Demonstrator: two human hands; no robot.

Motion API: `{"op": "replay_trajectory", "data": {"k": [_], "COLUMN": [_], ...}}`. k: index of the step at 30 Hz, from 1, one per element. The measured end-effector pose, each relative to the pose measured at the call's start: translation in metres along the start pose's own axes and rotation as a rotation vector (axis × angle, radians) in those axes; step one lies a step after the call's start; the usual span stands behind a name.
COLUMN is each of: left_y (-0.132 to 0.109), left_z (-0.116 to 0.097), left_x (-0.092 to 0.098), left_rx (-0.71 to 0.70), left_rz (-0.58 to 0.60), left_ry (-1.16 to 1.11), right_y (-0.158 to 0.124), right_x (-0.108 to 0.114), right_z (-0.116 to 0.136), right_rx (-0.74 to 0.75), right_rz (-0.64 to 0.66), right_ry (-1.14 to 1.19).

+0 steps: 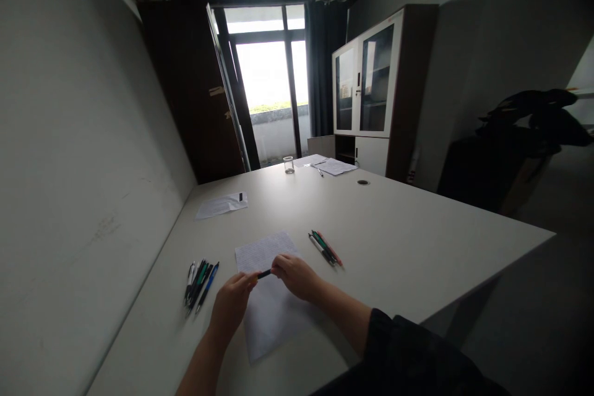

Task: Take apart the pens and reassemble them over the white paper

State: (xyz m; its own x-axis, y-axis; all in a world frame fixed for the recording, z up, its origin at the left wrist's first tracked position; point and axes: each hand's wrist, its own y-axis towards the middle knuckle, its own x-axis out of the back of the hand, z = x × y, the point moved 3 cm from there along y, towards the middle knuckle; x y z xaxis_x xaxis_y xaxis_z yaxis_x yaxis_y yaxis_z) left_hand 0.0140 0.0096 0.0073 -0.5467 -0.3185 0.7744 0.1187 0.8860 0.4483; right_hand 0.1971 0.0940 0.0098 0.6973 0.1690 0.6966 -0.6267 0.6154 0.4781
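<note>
Between my two hands is a dark pen [264, 274], held level above a sheet of paper. My left hand [234, 297] pinches one end of it, and my right hand [293, 273] closes around the other end. The pen's tips are hidden in my fingers. The paper [269, 328] lies on the table under both hands, with lines of print or writing on its far part. Left of my left hand lies a group of several pens [200, 284], dark, green, blue and white. To the right of the paper sits another group of pens [325, 249], with green, white and pinkish ones.
The white table [399, 241] meets the wall [116, 167] on its left. Further off are a sheet with a small dark object [223, 205], a clear glass [288, 165], more papers [336, 166] with a pen, and a round cable hole [363, 182]. A cabinet [366, 86] stands behind.
</note>
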Motion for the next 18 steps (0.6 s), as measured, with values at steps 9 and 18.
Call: {"op": "replay_trajectory", "data": {"k": [9, 18], "left_y": [-0.0012, -0.0007], "left_z": [0.0011, 0.0045], "left_x": [0.0014, -0.0002], "left_rx": [-0.037, -0.004], "left_rz": [-0.03, -0.039], "left_ry": [-0.018, 0.002], "right_y": [-0.0003, -0.0001], "right_x": [0.0003, -0.0042], "right_z": [0.0001, -0.0046], "right_rx": [0.011, -0.011], "right_rz": [0.054, 0.027], "right_ry": [-0.011, 0.043]}}
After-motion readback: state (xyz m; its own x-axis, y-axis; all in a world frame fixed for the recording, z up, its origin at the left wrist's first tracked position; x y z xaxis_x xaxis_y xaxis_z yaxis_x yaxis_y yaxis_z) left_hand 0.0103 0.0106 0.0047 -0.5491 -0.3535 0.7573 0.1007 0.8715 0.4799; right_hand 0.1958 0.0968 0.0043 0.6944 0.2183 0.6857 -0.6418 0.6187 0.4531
